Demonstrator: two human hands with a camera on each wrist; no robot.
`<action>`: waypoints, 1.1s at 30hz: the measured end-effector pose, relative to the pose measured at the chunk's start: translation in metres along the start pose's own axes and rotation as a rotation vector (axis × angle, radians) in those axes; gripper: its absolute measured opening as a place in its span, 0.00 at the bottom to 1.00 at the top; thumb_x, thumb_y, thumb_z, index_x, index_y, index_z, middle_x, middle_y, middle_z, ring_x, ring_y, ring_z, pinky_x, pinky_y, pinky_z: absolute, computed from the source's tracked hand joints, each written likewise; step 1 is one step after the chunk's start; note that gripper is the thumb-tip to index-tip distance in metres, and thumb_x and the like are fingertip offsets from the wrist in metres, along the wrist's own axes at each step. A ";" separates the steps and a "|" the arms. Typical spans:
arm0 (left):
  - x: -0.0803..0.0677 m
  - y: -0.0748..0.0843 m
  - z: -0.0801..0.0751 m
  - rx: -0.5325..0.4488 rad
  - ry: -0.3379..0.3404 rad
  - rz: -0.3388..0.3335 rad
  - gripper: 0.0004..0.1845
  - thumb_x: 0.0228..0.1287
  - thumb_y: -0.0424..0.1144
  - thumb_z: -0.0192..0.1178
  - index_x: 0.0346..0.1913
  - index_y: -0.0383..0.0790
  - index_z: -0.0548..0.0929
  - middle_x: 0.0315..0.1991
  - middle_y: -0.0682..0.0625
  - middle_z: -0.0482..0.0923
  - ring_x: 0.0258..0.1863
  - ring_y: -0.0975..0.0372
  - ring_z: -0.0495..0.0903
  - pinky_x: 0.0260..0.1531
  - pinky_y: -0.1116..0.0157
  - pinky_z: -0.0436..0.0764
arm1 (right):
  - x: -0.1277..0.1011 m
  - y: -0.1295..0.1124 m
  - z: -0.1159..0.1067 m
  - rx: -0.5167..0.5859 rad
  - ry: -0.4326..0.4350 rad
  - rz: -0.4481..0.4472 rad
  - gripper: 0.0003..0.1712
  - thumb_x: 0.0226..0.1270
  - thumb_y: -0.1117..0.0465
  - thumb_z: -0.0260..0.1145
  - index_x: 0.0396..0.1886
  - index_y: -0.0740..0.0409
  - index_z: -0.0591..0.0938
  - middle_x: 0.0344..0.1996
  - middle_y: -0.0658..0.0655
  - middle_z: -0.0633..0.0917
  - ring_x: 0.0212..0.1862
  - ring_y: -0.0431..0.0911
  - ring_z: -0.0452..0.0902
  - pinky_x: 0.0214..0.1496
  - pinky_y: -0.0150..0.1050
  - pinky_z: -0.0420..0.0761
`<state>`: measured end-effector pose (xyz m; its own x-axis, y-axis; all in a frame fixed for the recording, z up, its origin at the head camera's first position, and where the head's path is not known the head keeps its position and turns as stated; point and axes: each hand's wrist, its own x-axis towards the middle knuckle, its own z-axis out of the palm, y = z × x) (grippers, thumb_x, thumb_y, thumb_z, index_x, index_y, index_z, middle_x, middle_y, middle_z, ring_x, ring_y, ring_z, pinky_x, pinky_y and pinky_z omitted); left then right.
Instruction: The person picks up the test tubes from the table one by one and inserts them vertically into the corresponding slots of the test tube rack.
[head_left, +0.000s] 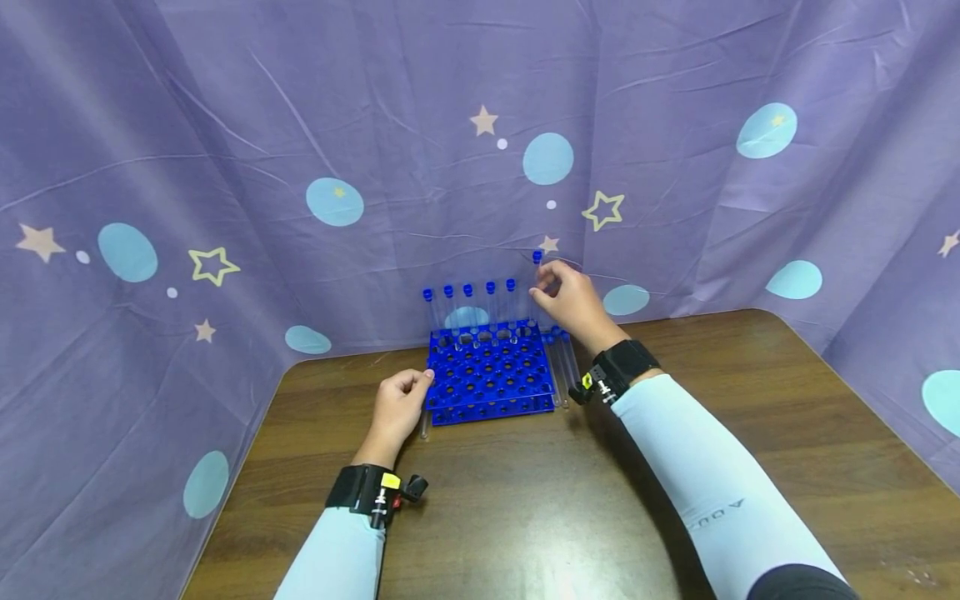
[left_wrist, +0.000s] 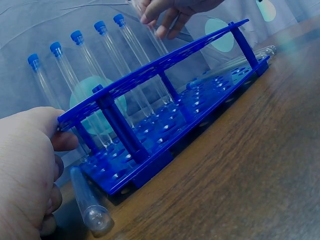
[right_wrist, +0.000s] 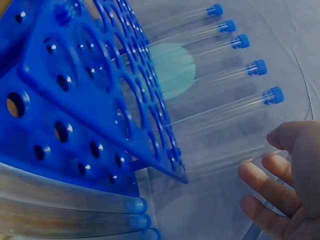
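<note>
A blue two-tier test tube rack (head_left: 490, 371) stands at the back of the table. Its left edge is gripped by my left hand (head_left: 400, 410), thumb above the upper plate and a finger beneath. My right hand (head_left: 573, 302) pinches a clear test tube (head_left: 537, 260) near its blue cap, over the rack's back right corner; the fingers partly hide the tube. In the right wrist view that tube (right_wrist: 220, 162) runs down to the rack's edge. Several blue-capped test tubes (left_wrist: 82, 50) stand in a row along the back of the rack, to the left of that tube.
Several capped tubes (head_left: 558, 367) lie on the table along the rack's right side. Another clear tube (left_wrist: 92, 207) lies by its left side, under my left hand. Behind the wooden table (head_left: 510, 508) hangs a purple curtain (head_left: 420, 108), close to the tubes.
</note>
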<state>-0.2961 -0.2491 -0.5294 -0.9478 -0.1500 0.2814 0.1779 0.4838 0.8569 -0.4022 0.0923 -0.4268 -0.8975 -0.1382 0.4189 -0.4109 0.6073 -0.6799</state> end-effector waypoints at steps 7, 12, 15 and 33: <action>0.000 0.001 0.000 -0.002 0.005 -0.003 0.16 0.82 0.43 0.70 0.35 0.37 0.94 0.20 0.61 0.74 0.28 0.62 0.75 0.34 0.67 0.74 | -0.003 0.003 0.005 -0.015 -0.027 0.005 0.18 0.81 0.57 0.75 0.62 0.58 0.85 0.49 0.58 0.92 0.49 0.56 0.92 0.52 0.54 0.90; -0.001 0.001 0.000 0.003 0.003 -0.006 0.16 0.82 0.43 0.70 0.35 0.38 0.94 0.21 0.60 0.74 0.29 0.61 0.75 0.35 0.66 0.74 | -0.005 0.007 0.009 -0.028 -0.058 0.008 0.17 0.81 0.58 0.76 0.62 0.58 0.85 0.49 0.58 0.92 0.48 0.55 0.92 0.51 0.53 0.89; -0.001 0.001 0.000 0.002 0.002 -0.009 0.16 0.82 0.43 0.70 0.35 0.38 0.94 0.21 0.60 0.74 0.29 0.61 0.76 0.35 0.66 0.74 | -0.007 0.010 0.012 -0.034 -0.078 0.010 0.17 0.81 0.58 0.76 0.62 0.58 0.85 0.50 0.59 0.92 0.48 0.55 0.92 0.51 0.53 0.89; 0.000 0.000 -0.001 -0.010 -0.004 -0.024 0.17 0.83 0.46 0.69 0.35 0.39 0.94 0.19 0.61 0.73 0.27 0.63 0.74 0.34 0.66 0.74 | -0.013 0.017 0.019 -0.034 -0.105 -0.007 0.16 0.80 0.60 0.75 0.60 0.61 0.86 0.49 0.60 0.92 0.48 0.56 0.90 0.56 0.54 0.87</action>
<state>-0.2955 -0.2498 -0.5293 -0.9529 -0.1576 0.2593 0.1581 0.4715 0.8676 -0.4006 0.0893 -0.4554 -0.9074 -0.2227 0.3565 -0.4128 0.6321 -0.6558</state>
